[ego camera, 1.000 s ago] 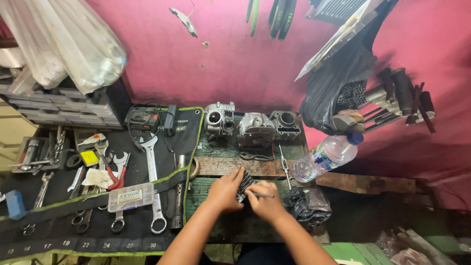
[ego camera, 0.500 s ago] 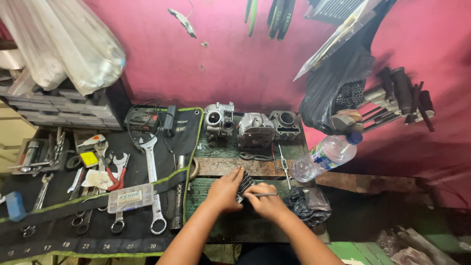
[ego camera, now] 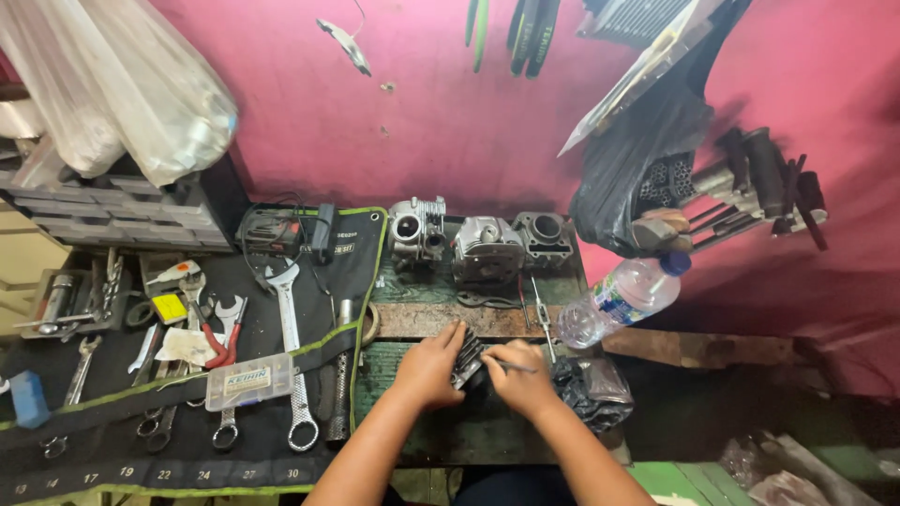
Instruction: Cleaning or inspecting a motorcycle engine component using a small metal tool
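the left hand [ego camera: 429, 367] curls its fingers around a dark finned metal part [ego camera: 466, 359] on the green bench [ego camera: 412, 412], steadying it. the right hand [ego camera: 518, 377] pinches a thin tool [ego camera: 511, 365] against that part, so the work on it looks midway. three grey engine pieces [ego camera: 487, 245] sit untouched behind, near a water bottle [ego camera: 619, 298].

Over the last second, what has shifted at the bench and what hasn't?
Little moved. The left hand stays clamped on the dark finned part; the right hand shifted slightly left against it, keeping its thin tool. The wrenches, engine parts and water bottle lie as before.
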